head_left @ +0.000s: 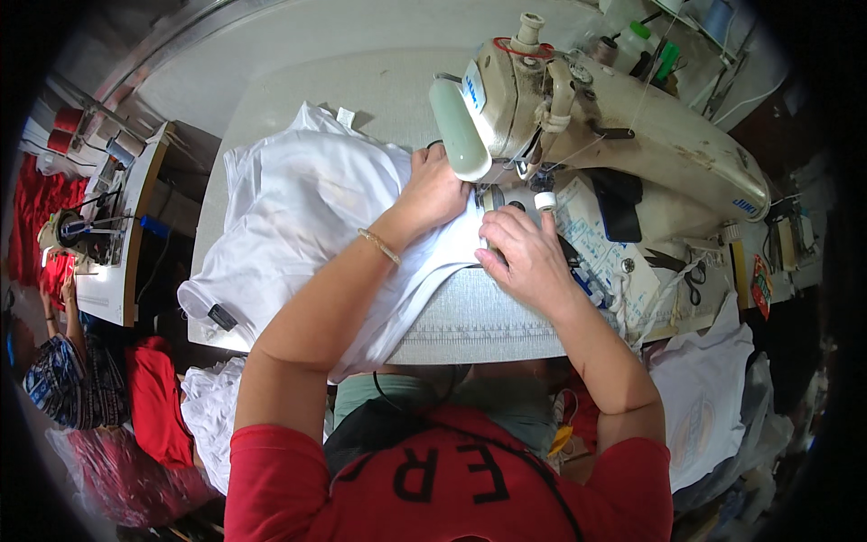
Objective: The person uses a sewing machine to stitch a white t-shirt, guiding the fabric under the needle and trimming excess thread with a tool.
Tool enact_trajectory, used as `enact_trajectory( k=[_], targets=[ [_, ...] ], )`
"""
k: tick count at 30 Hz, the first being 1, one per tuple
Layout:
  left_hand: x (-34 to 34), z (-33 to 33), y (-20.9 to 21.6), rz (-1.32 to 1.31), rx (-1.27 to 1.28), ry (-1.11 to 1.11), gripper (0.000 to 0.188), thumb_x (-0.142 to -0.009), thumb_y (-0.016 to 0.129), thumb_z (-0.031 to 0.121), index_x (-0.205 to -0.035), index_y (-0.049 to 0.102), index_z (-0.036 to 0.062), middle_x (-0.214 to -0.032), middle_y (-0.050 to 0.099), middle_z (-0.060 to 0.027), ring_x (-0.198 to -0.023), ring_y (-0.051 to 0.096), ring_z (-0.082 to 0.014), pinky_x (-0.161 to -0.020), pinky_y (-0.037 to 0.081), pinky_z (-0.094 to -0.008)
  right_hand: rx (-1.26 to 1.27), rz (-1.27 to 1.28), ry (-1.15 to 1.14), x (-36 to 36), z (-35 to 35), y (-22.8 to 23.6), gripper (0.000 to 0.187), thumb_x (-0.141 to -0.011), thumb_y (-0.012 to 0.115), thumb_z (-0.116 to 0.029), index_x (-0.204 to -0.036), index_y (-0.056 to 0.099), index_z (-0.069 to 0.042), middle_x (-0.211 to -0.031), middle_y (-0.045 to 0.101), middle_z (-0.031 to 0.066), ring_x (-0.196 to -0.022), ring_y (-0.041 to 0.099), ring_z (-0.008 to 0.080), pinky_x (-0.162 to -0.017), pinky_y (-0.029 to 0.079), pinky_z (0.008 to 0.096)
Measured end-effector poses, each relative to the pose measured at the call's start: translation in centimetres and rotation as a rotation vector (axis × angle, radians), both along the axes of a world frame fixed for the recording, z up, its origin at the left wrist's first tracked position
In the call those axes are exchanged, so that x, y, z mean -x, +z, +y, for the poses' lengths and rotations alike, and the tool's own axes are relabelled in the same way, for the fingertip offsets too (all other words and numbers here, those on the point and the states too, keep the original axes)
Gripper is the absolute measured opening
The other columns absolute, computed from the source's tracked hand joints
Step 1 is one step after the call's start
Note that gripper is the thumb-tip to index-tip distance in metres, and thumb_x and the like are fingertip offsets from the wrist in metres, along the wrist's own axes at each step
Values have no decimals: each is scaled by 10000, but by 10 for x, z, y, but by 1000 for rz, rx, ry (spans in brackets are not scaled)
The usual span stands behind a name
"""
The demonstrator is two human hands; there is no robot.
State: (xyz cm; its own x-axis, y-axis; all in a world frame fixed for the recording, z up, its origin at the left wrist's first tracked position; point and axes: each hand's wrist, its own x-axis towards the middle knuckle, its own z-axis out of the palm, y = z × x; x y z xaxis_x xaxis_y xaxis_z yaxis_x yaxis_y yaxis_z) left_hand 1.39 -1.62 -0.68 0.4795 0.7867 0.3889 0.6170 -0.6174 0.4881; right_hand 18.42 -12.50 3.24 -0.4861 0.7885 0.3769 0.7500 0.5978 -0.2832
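our left hand (440, 187) presses flat on the white garment (298, 226) beside the sewing machine (578, 117) needle, fingers spread; our right hand (524, 253) pinches its hem near the table's (488, 330) front edge. fingertips this close to the needle could get caught, or the seam could wander.

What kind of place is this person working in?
Most likely a garment sewing workshop. An industrial sewing machine stands on the table, both hands, left and right, press white cloth by its needle, and a second sewing station stands at the left among piles of red cloth.
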Motion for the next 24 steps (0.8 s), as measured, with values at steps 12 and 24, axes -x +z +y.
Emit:
enact_trajectory(
  k=[12, 24],
  targets=[
    [0, 10, -6, -51, -73, -37, 223, -775, 548, 37, -988, 609, 51, -996, 614, -152, -1009, 517, -336, -906, 334, -456, 22, -6, -31, -1, 5, -4, 231, -851, 600, -238, -1007, 613, -69, -1126, 601, 80, -1137, 523, 248, -1057, 230, 558],
    [20, -48, 34, 53, -408, -69, 178, -808, 606, 128, -973, 589, 62, -976, 581, -108, -987, 533, -299, -899, 344, -467, -38, 65, -31, -5, 2, -14, 155, -845, 590, -164, -962, 638, -74, -1062, 617, 50, -1097, 538, 226, -1039, 261, 506]
  ],
)
